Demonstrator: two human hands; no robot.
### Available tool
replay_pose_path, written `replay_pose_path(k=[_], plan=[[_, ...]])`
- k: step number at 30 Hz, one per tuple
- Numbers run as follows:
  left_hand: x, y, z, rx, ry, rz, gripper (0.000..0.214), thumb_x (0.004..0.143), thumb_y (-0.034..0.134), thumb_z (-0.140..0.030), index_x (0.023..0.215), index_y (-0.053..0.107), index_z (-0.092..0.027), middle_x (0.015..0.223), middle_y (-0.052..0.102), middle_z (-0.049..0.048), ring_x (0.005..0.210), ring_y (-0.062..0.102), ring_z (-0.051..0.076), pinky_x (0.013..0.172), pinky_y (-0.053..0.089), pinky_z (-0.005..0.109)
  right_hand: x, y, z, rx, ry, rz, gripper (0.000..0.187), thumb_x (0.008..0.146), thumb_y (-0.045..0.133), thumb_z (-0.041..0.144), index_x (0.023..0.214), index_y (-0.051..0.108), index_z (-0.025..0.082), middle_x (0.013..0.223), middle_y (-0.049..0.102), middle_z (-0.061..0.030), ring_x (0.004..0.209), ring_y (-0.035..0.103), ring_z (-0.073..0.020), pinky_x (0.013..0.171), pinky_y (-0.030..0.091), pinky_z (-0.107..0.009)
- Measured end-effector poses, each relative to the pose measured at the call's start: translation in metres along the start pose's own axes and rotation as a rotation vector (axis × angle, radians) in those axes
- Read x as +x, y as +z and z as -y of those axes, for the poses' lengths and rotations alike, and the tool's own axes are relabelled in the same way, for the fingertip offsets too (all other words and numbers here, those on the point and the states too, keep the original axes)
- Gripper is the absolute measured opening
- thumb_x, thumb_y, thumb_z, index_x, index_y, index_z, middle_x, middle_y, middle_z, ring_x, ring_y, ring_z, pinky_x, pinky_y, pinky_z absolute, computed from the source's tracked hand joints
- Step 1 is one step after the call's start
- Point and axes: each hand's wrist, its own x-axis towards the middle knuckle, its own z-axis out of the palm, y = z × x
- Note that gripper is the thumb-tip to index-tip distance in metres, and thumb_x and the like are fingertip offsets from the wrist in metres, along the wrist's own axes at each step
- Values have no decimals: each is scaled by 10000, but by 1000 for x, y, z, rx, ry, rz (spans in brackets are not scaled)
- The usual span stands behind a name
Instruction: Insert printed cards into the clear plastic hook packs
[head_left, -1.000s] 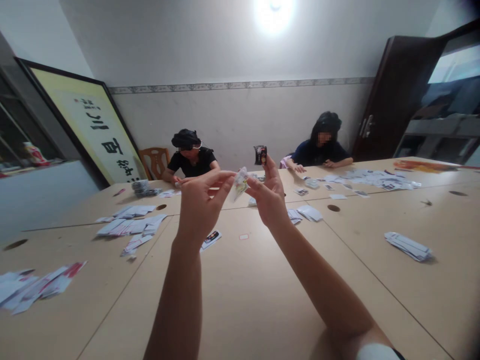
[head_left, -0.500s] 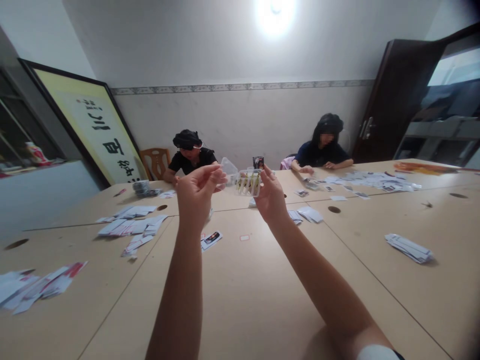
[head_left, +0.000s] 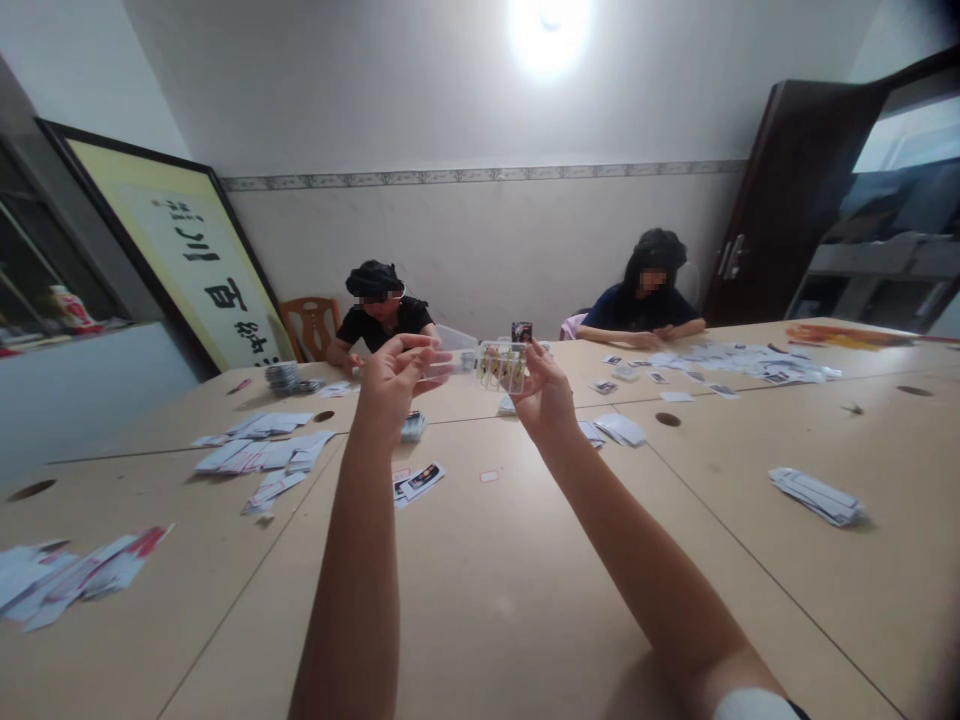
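Both my arms reach forward over the tan table (head_left: 487, 600). My right hand (head_left: 546, 395) holds up a small clear plastic case (head_left: 502, 366) with a printed card inside, and a small dark card (head_left: 521, 331) sticks up above its fingers. My left hand (head_left: 397, 377) is beside it, fingers curled and pinching a thin clear flap (head_left: 452, 340) that looks like the case's lid. A card (head_left: 420, 479) with a dark picture lies on the table below my left hand, next to a small stack (head_left: 413, 426).
Loose white cards lie in piles at the left (head_left: 262, 455), near left edge (head_left: 67, 575) and right (head_left: 816, 492). Two people (head_left: 384, 315) (head_left: 645, 295) sit at the far side with cards before them. A framed scroll (head_left: 191, 260) leans at the left; a dark door (head_left: 787, 195) stands at the right.
The clear case was turned from edge-on to face-on between my hands, then both hands dropped slightly. The left hand drew the clear flap away to the left.
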Motion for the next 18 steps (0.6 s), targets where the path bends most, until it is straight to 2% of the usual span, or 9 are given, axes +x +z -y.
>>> replay_pose_path(k=[3,8,11,15,18], plan=[[0,3,0,39,13,56,442,772,789,-536,981,607,-191,1016,785,108,856,774,223,617,619,264,-3,2,-1,-3,5,-16,282,671,780,165,899,629,231,827,703,45,809,729,-175,752,587,-305],[-1,14,5,163,147,105,425,856,701,-572,1039,605,-200,1056,765,119,961,751,221,702,594,252,-6,4,-4,-41,20,6,304,677,768,161,920,603,238,840,698,41,804,704,-150,777,571,-299],[-4,23,5,270,247,80,392,906,651,-545,1076,621,-193,1035,755,116,990,739,223,719,583,255,-7,6,-4,-64,2,10,304,685,759,179,930,587,237,846,696,40,790,705,-140,753,578,-285],[-14,34,-2,359,282,23,305,911,663,-460,1060,639,-196,976,759,81,882,752,203,645,577,236,-7,9,-5,-113,-79,-46,302,701,700,173,962,566,244,815,680,48,722,703,-133,705,591,-285],[-22,44,-7,456,301,-45,252,914,661,-411,1036,664,-190,927,768,76,871,760,212,664,590,256,-7,10,-6,-147,-120,-62,309,698,640,162,982,555,248,822,675,51,700,687,-123,689,587,-276]])
